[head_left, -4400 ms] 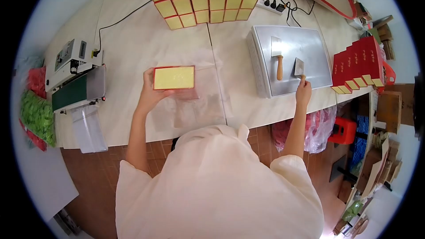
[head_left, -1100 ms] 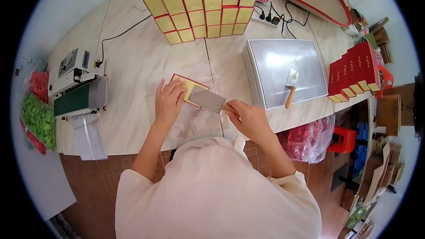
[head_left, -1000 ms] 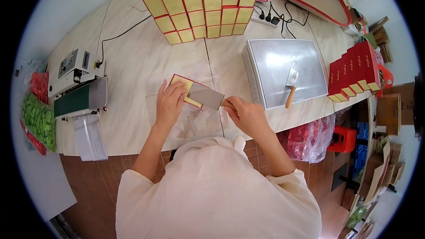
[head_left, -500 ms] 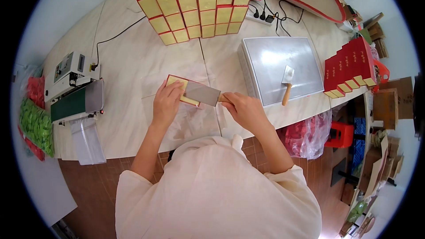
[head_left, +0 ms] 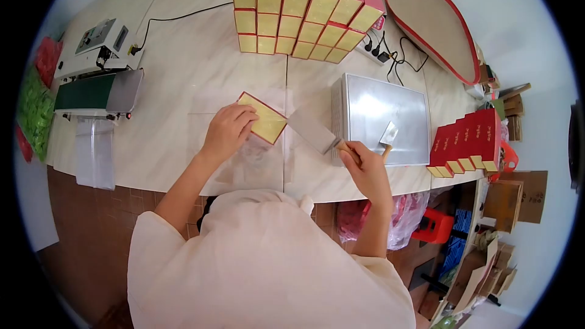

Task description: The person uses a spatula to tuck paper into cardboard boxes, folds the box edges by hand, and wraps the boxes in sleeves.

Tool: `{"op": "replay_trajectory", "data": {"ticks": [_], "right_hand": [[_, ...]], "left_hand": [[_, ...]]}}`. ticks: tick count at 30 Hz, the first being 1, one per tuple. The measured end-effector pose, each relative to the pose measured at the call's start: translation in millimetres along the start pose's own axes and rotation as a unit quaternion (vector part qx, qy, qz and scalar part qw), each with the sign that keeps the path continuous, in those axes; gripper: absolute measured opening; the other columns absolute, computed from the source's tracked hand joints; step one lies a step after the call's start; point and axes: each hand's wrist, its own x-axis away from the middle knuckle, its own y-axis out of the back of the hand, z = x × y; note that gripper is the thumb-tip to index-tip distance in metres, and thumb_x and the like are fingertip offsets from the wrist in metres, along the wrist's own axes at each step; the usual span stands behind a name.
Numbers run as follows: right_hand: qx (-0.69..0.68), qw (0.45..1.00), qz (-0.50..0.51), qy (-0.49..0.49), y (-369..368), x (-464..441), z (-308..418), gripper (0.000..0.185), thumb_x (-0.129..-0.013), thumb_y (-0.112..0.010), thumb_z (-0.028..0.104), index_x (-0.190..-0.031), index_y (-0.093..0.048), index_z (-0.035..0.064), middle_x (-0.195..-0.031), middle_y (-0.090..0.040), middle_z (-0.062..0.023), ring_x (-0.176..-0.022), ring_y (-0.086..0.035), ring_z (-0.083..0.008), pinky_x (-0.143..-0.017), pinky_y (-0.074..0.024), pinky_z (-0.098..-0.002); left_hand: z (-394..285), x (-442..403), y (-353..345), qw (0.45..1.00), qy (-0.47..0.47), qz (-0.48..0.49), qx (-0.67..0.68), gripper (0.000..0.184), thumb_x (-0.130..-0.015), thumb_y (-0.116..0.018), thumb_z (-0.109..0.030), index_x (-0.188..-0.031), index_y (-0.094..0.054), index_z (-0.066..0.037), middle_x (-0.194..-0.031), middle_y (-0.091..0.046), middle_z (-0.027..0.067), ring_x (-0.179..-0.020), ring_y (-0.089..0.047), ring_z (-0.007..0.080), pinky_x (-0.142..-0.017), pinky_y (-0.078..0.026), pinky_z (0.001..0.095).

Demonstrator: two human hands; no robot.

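A gold-faced box with red edges (head_left: 269, 123) lies on the table over a clear plastic sheet. My left hand (head_left: 226, 133) grips its left side, fingers bent over the top face. In my right hand (head_left: 368, 173) is the wooden handle of a scraper with a wide flat metal blade (head_left: 311, 129). The blade's tip is beside the right edge of the box; whether they touch I cannot tell. A second, smaller scraper (head_left: 390, 134) rests on the metal-topped plate (head_left: 381, 102) beyond my right hand.
Several stacked red and gold boxes (head_left: 304, 0) stand at the back, with more red boxes (head_left: 466, 143) at the right. A sealing machine (head_left: 91, 79) occupies the left side. Near the power strip (head_left: 372, 52) are loose black cables and a red-rimmed tray (head_left: 432, 24).
My right hand has drawn the scraper off the top of the box, to the right and toward me. My left hand still grips the box, which is turned a little. The view has shifted.
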Motion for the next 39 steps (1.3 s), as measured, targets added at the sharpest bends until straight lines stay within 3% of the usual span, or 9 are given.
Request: {"op": "replay_trajectory", "data": {"ticks": [5,12,14,15,17,20,23,29,39], "right_hand": [[-0.004,0.989,-0.107,0.103,-49.0,-20.6,1.4,0.02,-0.093,-0.065,0.019,-0.104,-0.064,0.0025,-0.083,-0.067,-0.0173,-0.069,-0.065,-0.0336,-0.059,-0.049,-0.0385],[0.093,0.978,-0.081,0.167,-74.8,-24.7,14.1,0.015,-0.091,-0.066,0.017,-0.101,-0.063,0.0069,-0.085,-0.069,-0.011,-0.065,-0.065,-0.0318,-0.055,-0.0497,-0.0403],[0.1,0.975,-0.075,0.185,-80.2,-26.5,16.4,0.015,-0.09,-0.065,0.017,-0.101,-0.063,0.0072,-0.084,-0.068,-0.0102,-0.064,-0.064,-0.0314,-0.054,-0.0493,-0.0404],[0.103,0.972,-0.071,0.2,-82.5,-27.4,17.9,0.014,-0.09,-0.065,0.017,-0.1,-0.062,0.0075,-0.083,-0.068,-0.0094,-0.063,-0.064,-0.031,-0.053,-0.049,-0.0404],[0.097,0.971,-0.062,0.207,-85.7,-28.3,23.9,0.014,-0.09,-0.065,0.017,-0.1,-0.062,0.0075,-0.082,-0.067,-0.0092,-0.062,-0.064,-0.031,-0.052,-0.0487,-0.0406],[0.089,0.971,-0.051,0.216,-86.7,-29.8,27.8,0.013,-0.091,-0.064,0.018,-0.099,-0.061,0.0077,-0.08,-0.066,-0.0088,-0.061,-0.063,-0.0312,-0.052,-0.0483,-0.0408],[0.092,0.971,-0.04,0.215,-85.5,-32.0,27.6,0.014,-0.091,-0.064,0.018,-0.1,-0.061,0.0077,-0.08,-0.065,-0.0089,-0.062,-0.063,-0.0317,-0.053,-0.0485,-0.0412],[0.07,0.973,-0.022,0.218,-82.4,-35.3,26.7,0.016,-0.094,-0.062,0.02,-0.103,-0.063,0.0065,-0.084,-0.067,-0.0109,-0.065,-0.064,-0.0332,-0.055,-0.0494,-0.0418],[0.06,0.974,-0.017,0.217,-78.3,-35.2,29.2,0.02,-0.097,-0.059,0.022,-0.101,-0.068,0.0046,-0.083,-0.069,-0.0129,-0.066,-0.064,-0.0353,-0.057,-0.0495,-0.0422]], "left_hand": [[0.9,3.5,6.0,1.0,0.006,-0.001,0.008,0.015,-0.083,-0.065,-0.001,-0.096,-0.066,-0.007,-0.102,-0.068,0.0055,-0.099,-0.063,0.0279,-0.093,-0.049,0.042],[10.6,12.8,20.3,0.987,0.124,-0.065,0.086,0.034,-0.078,-0.055,0.01,-0.106,-0.063,-0.007,-0.114,-0.063,0.0073,-0.098,-0.061,0.0305,-0.094,-0.047,0.0427],[15.1,13.4,25.1,0.98,0.18,-0.014,0.089,0.045,-0.075,-0.054,0.01,-0.114,-0.063,-0.01,-0.133,-0.053,0.0097,-0.113,-0.056,0.0327,-0.102,-0.042,0.0442],[14.4,12.0,26.9,0.979,0.182,-0.017,0.091,0.045,-0.075,-0.054,0.01,-0.114,-0.063,-0.01,-0.133,-0.053,0.0097,-0.113,-0.056,0.0327,-0.102,-0.042,0.0442],[12.0,9.2,30.7,0.985,0.155,0.045,0.062,0.055,-0.073,-0.058,0.007,-0.124,-0.06,-0.016,-0.147,-0.041,0.0104,-0.134,-0.039,0.0321,-0.111,-0.033,0.0435],[14.9,7.0,32.8,0.965,0.155,0.118,0.175,0.054,-0.073,-0.064,0.002,-0.122,-0.063,-0.019,-0.152,-0.034,0.0115,-0.144,-0.024,0.0348,-0.116,-0.026,0.046],[22.1,2.8,26.3,0.966,0.094,0.13,0.204,0.042,-0.075,-0.071,-0.005,-0.114,-0.069,-0.021,-0.154,-0.032,0.0096,-0.144,-0.022,0.0354,-0.117,-0.026,0.0461],[26.4,-15.4,16.1,0.938,0.109,0.163,0.285,0.013,-0.079,-0.078,-0.018,-0.091,-0.075,-0.015,-0.153,-0.038,0.0075,-0.144,-0.023,0.0335,-0.116,-0.027,0.0455],[26.1,-29.1,3.5,0.928,0.115,0.132,0.329,0.013,-0.081,-0.075,-0.021,-0.084,-0.072,-0.009,-0.141,-0.052,0.0055,-0.136,-0.036,0.0302,-0.111,-0.033,0.0439]]}}
